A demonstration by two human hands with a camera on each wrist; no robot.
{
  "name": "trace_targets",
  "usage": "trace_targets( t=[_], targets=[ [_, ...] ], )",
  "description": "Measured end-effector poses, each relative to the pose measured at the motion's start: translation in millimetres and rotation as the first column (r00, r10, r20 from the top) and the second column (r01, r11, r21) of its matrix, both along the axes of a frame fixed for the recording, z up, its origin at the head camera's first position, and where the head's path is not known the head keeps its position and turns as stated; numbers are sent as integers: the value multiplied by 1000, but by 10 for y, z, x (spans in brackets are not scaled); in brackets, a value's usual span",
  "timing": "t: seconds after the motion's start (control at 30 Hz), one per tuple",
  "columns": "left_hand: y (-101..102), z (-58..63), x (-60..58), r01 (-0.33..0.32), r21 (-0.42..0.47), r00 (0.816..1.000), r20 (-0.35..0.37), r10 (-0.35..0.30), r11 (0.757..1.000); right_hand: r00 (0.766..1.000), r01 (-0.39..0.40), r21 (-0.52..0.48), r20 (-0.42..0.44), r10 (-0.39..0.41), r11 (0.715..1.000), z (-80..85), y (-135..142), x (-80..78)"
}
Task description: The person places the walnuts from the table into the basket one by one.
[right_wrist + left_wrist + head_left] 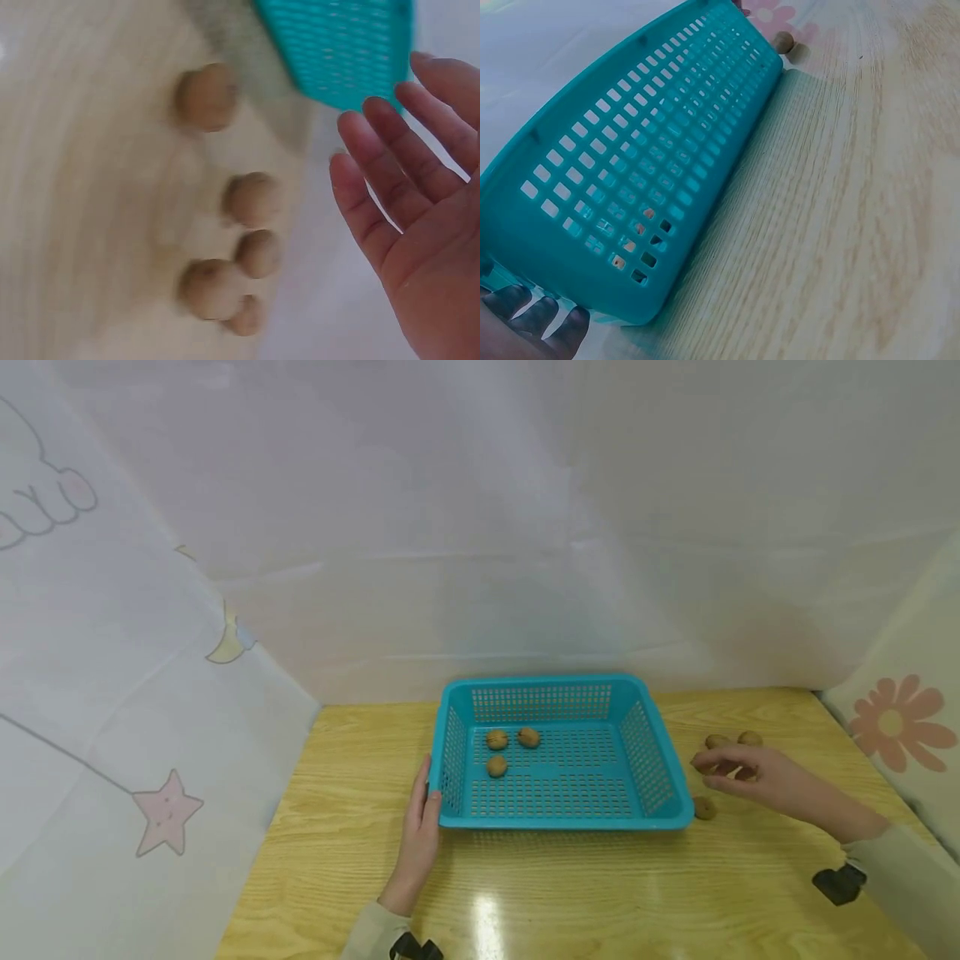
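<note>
A blue plastic basket point(566, 823) with slotted walls stands on the table, and three walnuts point(528, 737) lie in its left half. My left hand point(418, 835) grips the basket's left rim, thumb on the edge; in the left wrist view its bent fingers point(536, 319) are against the basket's end. To the right of the basket, my right hand point(757, 777) hovers over loose walnuts point(750, 738). The right wrist view shows that palm bare, its fingers point(390, 169) loosely extended and apart from the several walnuts point(212, 289) on the table. One walnut point(703, 807) sits close to the basket's front right corner.
The wood-grain table point(570, 893) extends in front of the basket. A pale sheet point(525, 527) hangs behind the table, close to the basket's back rim. More printed sheeting point(900, 718) borders the right side, and another sheet point(150, 693) borders the left.
</note>
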State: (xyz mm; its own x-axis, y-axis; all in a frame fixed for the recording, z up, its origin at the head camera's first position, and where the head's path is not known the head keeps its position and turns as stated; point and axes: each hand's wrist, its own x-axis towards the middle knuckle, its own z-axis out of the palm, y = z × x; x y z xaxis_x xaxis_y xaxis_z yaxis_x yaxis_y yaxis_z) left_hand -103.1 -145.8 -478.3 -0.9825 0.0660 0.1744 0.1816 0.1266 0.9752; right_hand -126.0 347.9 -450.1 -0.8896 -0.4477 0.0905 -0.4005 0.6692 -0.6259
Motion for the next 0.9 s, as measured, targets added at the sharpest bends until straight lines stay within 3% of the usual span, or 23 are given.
trace_targets(
  t=[0.2, 0.63, 0.9],
  targets=[
    [-4, -12, -8, 13, 19, 1000, -14, -13, 1000, 1000, 10, -4, 27, -10, 1000, -223, 48, 55],
    [-11, -7, -11, 28, 18, 999, -16, -27, 999, 999, -35, -26, 21, 36, 999, -502, 158, 68],
    [-11, -10, -9, 24, 8, 1000, -12, -24, 1000, 990, -119, -70, -83, 113, 990, -663, 187, 42]
  ],
)
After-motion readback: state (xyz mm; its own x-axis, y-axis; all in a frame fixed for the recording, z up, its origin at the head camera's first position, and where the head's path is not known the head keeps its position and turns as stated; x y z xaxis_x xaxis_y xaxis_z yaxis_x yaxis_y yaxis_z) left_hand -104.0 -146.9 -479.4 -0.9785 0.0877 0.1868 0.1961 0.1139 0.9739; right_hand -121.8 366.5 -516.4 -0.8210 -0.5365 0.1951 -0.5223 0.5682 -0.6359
